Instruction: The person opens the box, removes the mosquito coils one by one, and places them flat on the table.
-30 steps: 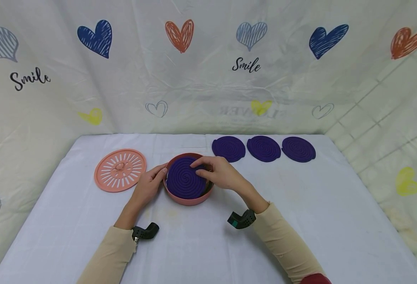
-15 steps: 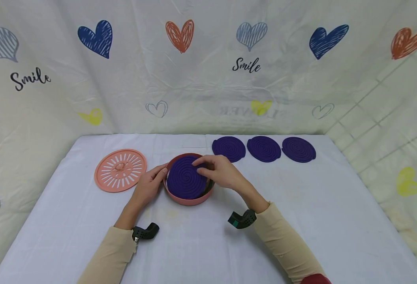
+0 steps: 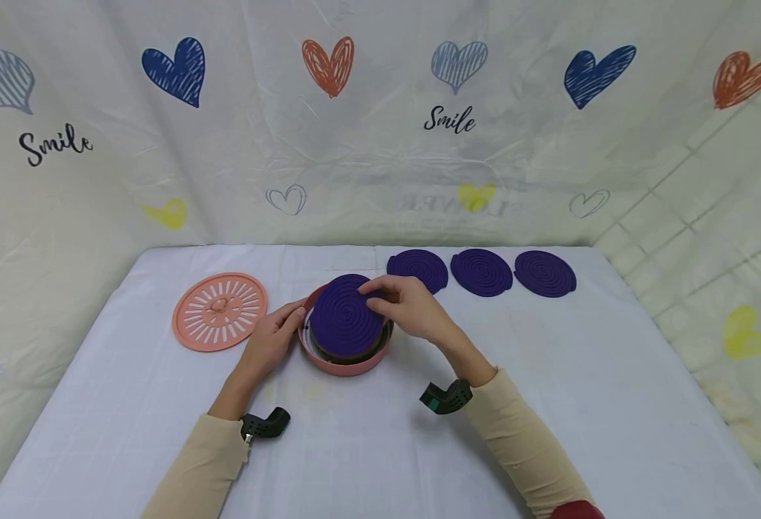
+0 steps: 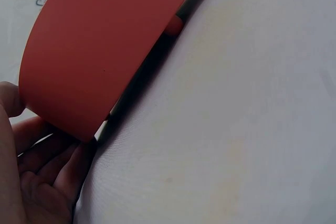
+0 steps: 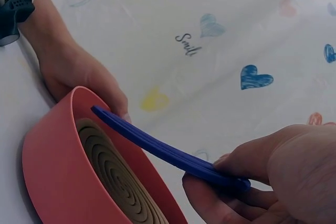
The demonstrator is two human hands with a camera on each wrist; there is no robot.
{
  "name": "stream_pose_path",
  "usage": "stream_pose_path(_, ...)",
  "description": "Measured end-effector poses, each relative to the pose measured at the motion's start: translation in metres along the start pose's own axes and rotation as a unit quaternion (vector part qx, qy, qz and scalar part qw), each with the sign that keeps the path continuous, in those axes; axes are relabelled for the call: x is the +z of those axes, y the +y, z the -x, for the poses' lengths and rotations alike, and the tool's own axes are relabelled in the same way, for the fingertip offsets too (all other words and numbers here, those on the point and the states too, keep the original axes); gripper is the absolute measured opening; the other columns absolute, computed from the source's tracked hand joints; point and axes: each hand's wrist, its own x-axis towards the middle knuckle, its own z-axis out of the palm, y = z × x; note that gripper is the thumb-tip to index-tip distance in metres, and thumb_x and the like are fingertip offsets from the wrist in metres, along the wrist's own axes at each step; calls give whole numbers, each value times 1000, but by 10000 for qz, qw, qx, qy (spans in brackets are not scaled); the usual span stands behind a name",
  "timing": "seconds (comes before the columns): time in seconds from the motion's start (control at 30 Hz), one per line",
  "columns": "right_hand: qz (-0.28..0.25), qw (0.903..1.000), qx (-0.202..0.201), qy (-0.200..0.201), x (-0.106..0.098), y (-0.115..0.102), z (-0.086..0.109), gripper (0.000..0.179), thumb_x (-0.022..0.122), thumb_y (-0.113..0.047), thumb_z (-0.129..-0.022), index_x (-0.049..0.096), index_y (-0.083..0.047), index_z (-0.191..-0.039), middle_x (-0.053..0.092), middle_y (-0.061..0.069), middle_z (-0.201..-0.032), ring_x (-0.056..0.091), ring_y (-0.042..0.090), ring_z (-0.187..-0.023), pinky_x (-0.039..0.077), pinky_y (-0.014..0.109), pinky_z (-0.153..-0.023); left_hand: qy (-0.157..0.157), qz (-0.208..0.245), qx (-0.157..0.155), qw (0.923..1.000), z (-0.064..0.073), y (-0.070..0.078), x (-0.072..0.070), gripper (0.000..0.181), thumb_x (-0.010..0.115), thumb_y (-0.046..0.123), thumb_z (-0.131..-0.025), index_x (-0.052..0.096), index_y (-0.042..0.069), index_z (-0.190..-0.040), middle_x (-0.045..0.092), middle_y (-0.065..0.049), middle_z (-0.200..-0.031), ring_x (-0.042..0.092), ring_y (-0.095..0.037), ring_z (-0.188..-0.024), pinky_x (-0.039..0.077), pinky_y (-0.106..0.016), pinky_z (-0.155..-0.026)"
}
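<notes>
My right hand point(image 3: 410, 310) pinches a purple mosquito coil point(image 3: 343, 317) by its right edge, between thumb and fingers. The coil is tilted over a round pink mosquito coil holder point(image 3: 346, 370). Inside the holder, in the right wrist view, lies a brownish spiral coil point(image 5: 118, 177); how many lie beneath it I cannot tell. With the thumb at the rim and fingers curled against the outer wall, my left hand point(image 3: 275, 333) grips the holder's left side. The left wrist view shows those fingers point(image 4: 68, 177) low on the red-pink wall, near the cloth.
A slotted pink lid point(image 3: 209, 346) lies left of the holder. Further purple coils stretch in a row along the back: one behind my right hand point(image 3: 417, 268), a middle coil point(image 3: 481, 272) and a right coil point(image 3: 545, 274). White cloth point(image 3: 341, 447) covers the table.
The purple coil has risen out of the holder, moving up and slightly right with my right hand, and more of the holder's inside shows. My left hand stays in place.
</notes>
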Motion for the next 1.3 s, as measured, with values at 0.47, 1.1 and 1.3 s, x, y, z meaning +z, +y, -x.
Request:
stream_pose_path(0.47,-234,9996,-39,164,-7,6,-2,24,65,-8,-95,73,-10,-118,71,10,-121,64,12,-81,55,25,-70,-81,94,-219,9997,0,1,0,49,49,48,-103,61,18,-139,64,-6,-138,54,-26,-137,42,-50,-115)
stream_pose_path(1.1,-511,9982,57,311,-18,8,-1,24,64,-8,-96,73,-8,-118,72,13,-114,64,17,-77,55,24,-67,-31,57,-206,9998,0,1,0,48,50,48,-103,63,18,-138,66,-6,-135,56,-25,-135,43,-50,-115)
stream_pose_path(1.3,-529,9981,84,297,-21,9,-1,23,64,-10,-97,74,-9,-117,73,13,-112,65,17,-78,55,24,-67,-78,75,-252,9996,0,1,0,50,48,50,-103,62,18,-139,65,-5,-137,54,-25,-137,41,-49,-116)
